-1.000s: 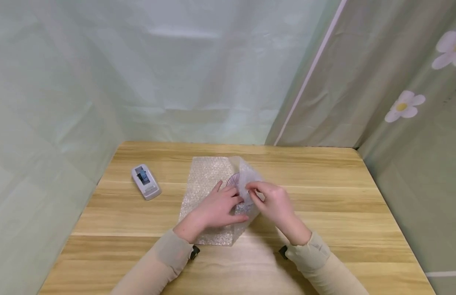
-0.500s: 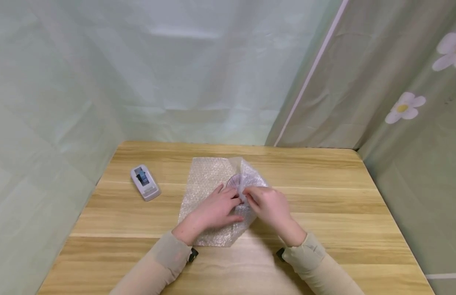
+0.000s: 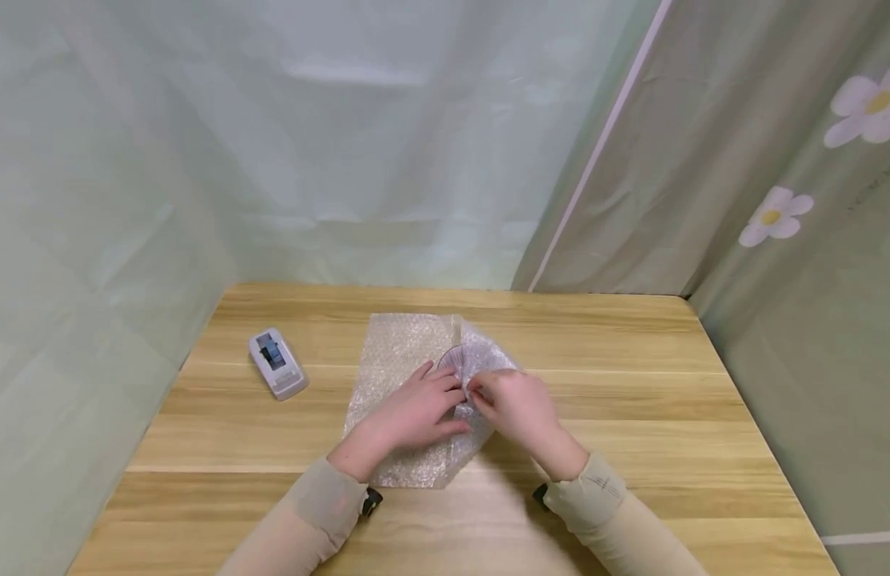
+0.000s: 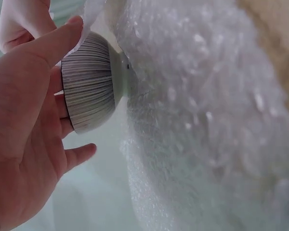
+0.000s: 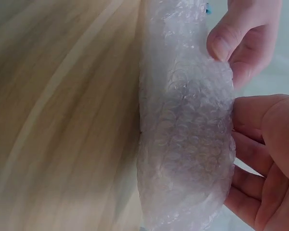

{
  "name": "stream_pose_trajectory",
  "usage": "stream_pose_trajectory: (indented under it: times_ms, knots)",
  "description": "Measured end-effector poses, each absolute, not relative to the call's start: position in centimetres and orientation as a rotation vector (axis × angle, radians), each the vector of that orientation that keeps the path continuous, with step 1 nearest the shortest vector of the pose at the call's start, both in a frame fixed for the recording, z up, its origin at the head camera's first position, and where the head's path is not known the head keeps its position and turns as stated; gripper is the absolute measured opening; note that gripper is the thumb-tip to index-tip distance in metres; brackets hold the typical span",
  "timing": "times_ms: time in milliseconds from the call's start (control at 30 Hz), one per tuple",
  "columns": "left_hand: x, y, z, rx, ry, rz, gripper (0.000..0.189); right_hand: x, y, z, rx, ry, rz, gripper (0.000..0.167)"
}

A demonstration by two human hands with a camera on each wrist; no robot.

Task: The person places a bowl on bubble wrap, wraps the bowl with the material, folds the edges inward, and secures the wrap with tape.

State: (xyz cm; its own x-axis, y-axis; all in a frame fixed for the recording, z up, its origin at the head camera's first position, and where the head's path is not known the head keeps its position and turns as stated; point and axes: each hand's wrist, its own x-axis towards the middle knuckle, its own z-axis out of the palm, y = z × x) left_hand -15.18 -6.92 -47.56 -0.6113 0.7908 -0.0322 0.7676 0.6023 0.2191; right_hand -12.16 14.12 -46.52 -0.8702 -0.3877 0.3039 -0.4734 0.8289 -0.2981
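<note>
Pale fabric [image 3: 358, 144] hangs behind the table and along both sides, creased and crossed by a light stripe. The wood-grain table [image 3: 632, 424] fills the lower part of the head view. Near its middle lies a sheet of bubble wrap [image 3: 394, 360], flat on the left side and raised on the right. Beige sleeves [image 3: 632, 524] cover the forearms. The left hand [image 3: 418, 410] spreads relaxed fingers over the bowl's opening, gripping nothing. The right hand [image 3: 518, 406] pinches the raised edge of the wrap between thumb and forefinger, just beside the left fingertips. The bowl [image 4: 89, 79], finely striped with a narrow pale foot, stands upright on the wrap, partly covered by the raised side. A white device [image 3: 278, 364] with a dark blue inset lies well apart on the left of the table. A black fitting [image 3: 371, 502] shows at the left cuff.
</note>
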Motion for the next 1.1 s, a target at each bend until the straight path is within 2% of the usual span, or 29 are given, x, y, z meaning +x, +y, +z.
stream_pose_trajectory:
  times_ms: [367,700,1100]
  knots:
    - [-15.18,-7.69,-47.59,1.389,2.804,0.339,0.042,-12.42,13.17,-46.70,0.668,-2.883,0.490,0.005]
    - [-15.15,-7.48,-48.03,1.328,2.842,0.329,0.039,-12.01,13.14,-46.28,0.779,-3.017,0.380,0.033]
    - [-15.34,-7.53,-47.84,1.283,2.828,0.329,0.044,-11.90,13.74,-46.66,0.948,-3.011,0.252,0.036]
